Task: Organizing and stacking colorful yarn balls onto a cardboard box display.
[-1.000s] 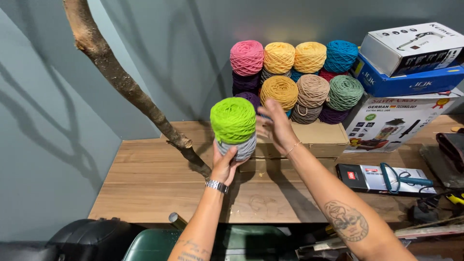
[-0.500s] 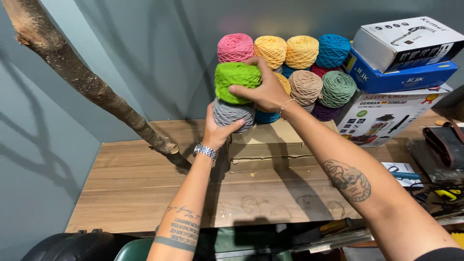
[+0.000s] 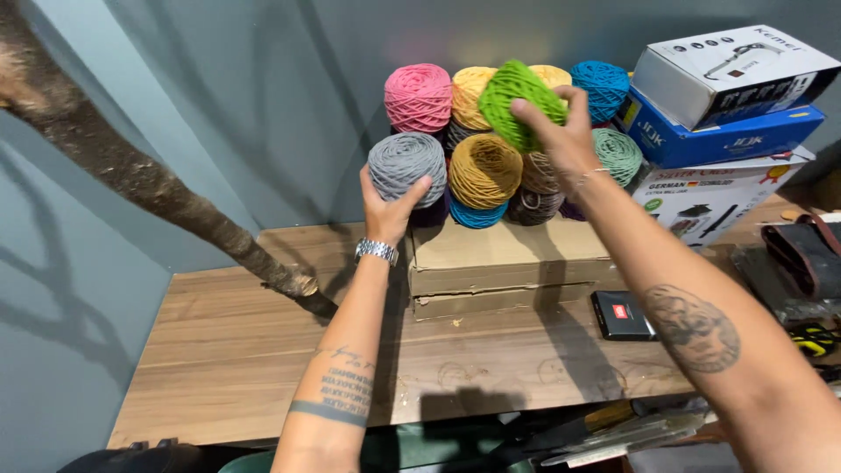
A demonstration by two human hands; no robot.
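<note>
From the head camera, looking down along both forearms: everything sits relative to the flat cardboard box point(image 3: 508, 263) on the wooden table point(image 3: 263, 350), which carries a stack of yarn balls against the grey wall.

The left hand point(image 3: 390, 206) cups the grey yarn ball point(image 3: 406, 166) from below, fingers closed on it, at the box's left end, touching the stack's left side beneath the pink ball point(image 3: 418, 96).

The right hand point(image 3: 561, 140) grips the green yarn ball point(image 3: 517, 103) higher up, above the box's middle, in front of the yellow ball point(image 3: 469, 88) in the top row. The green ball is the nearer to that top row; the grey is level with the mustard ball point(image 3: 484, 171). A bare branch point(image 3: 158, 193) leans left of the box.
</note>
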